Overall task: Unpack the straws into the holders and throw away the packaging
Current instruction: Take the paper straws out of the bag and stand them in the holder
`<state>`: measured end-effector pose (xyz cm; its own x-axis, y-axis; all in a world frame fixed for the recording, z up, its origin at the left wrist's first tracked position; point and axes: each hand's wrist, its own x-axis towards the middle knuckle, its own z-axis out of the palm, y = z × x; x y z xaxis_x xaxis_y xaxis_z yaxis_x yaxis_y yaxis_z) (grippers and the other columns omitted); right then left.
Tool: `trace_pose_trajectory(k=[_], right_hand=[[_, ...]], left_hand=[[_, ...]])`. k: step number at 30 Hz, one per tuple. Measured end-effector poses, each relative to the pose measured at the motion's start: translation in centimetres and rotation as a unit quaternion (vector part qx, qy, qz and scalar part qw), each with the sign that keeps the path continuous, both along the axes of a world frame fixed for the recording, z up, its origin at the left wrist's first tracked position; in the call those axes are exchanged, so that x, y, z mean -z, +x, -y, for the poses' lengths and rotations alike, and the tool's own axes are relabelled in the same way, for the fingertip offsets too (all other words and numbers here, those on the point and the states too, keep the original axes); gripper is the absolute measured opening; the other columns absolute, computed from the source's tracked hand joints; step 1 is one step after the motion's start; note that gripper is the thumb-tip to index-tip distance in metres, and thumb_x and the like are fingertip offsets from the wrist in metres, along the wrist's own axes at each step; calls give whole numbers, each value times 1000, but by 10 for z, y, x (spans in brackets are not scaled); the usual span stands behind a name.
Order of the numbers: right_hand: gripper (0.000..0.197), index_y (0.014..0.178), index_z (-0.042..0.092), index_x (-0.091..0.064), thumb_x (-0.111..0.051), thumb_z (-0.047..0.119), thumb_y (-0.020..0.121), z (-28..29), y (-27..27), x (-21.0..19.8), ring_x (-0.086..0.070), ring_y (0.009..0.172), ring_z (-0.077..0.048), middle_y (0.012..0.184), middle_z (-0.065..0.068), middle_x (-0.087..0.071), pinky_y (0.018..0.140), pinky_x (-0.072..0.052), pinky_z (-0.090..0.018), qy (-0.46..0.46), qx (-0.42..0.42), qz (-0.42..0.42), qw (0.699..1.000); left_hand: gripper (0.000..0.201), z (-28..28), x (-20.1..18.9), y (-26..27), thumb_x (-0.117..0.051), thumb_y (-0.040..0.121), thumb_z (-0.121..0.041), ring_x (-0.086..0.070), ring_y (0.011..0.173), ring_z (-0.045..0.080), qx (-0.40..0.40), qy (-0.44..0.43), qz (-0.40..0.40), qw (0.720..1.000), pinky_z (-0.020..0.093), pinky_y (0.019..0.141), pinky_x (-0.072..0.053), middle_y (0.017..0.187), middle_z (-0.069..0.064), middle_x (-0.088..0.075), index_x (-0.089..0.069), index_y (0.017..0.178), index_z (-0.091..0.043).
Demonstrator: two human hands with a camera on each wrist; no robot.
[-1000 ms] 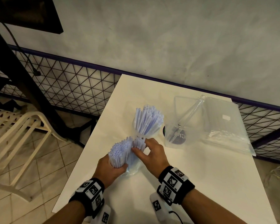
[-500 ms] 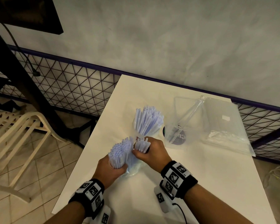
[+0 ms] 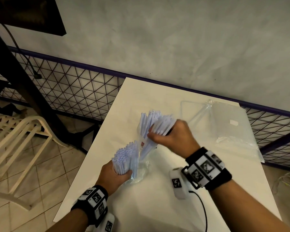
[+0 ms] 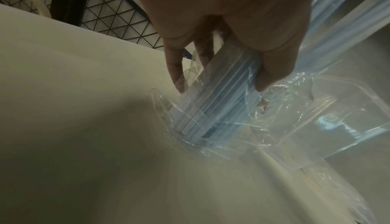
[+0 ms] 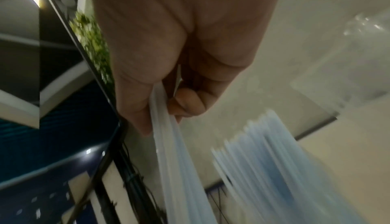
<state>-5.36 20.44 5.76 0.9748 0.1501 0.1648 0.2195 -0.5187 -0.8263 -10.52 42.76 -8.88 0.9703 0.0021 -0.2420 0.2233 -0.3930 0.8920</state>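
My left hand (image 3: 122, 173) grips a bundle of pale blue straws (image 3: 126, 156) that stands upright in its clear plastic packaging (image 3: 141, 171) on the white table (image 3: 157, 208). In the left wrist view the fingers (image 4: 175, 64) curl round the wrapped straws (image 4: 221, 97). My right hand (image 3: 159, 133) holds a separate handful of straws (image 3: 162, 124), lifted beside the clear holder full of straws (image 3: 146, 119). The right wrist view shows the held straws (image 5: 171, 152) and the holder's straws (image 5: 270, 152), blurred. The right hand hides what is behind it.
Empty clear plastic bags (image 3: 233, 128) lie at the table's back right. A black cable (image 3: 203, 208) runs over the near side of the table. A purple mesh fence (image 3: 77, 87) borders the table, with a cream chair (image 3: 20, 131) on the tiled floor at the left.
My right hand has drawn a handful of straws out of the pack and lifted it up and away, toward the filled holder. The left hand has kept its grip on the pack.
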Motion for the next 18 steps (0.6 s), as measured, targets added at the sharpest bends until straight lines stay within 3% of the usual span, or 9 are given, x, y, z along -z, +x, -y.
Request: trace_pose_trajectory(k=[2,5,9,10,12,14,18], right_hand=[[9,83,16,-77,-84,16,77,9,9,-27,-72,72,-3,80,6,-76,67,-57,-24,15,7,18,1000],[9,86,11,-78,-83,14,79,22,22,-53,-74,80,-12,85,2,-77,74,-61,-35,52,30,51,997],[9,87,12,-78,-81,12,79,32,42,-48,-74,83,-12,87,2,-77,80,-60,-41,38,41,53,997],[10,87,14,-78,-82,14,78,32,47,-41,-74,84,-10,87,3,-77,80,-60,-41,19,38,40,998],[13,86,18,-78,-85,22,76,31,55,-24,-72,82,-4,86,6,-76,78,-59,-35,-29,37,-7,999],[30,97,22,-75,-89,31,71,26,58,-8,-68,83,1,93,10,-74,77,-53,-25,-59,57,-46,996],[87,137,25,-48,-93,36,63,16,58,14,-53,109,-7,131,7,-53,83,-39,-7,-29,117,15,993]], left_hand=[[42,0,-1,0,-85,68,-17,-62,78,-5,-2,2,1,1000,3,57,-46,86,-14,-65,-60,102,-21],[46,-1,0,0,-85,68,-18,-61,82,-4,-1,-1,-1,1000,5,61,-47,90,-14,-64,-57,104,-23],[47,-1,-1,0,-85,68,-17,-62,85,-3,-4,-7,-6,1000,16,75,-53,93,-14,-65,-57,106,-24],[48,-1,-1,0,-85,68,-17,-61,85,-4,-4,-7,-5,1000,13,75,-52,93,-15,-65,-57,106,-25],[50,0,-1,0,-84,67,-17,-61,85,-5,-1,-6,-2,1000,3,66,-48,93,-15,-65,-57,108,-25],[50,0,0,0,-84,67,-18,-61,85,-5,1,-4,-2,1000,0,62,-46,93,-14,-65,-57,109,-24],[50,0,0,1,-84,67,-19,-63,86,-1,-3,-7,-7,1000,10,75,-51,95,-13,-66,-56,108,-26]])
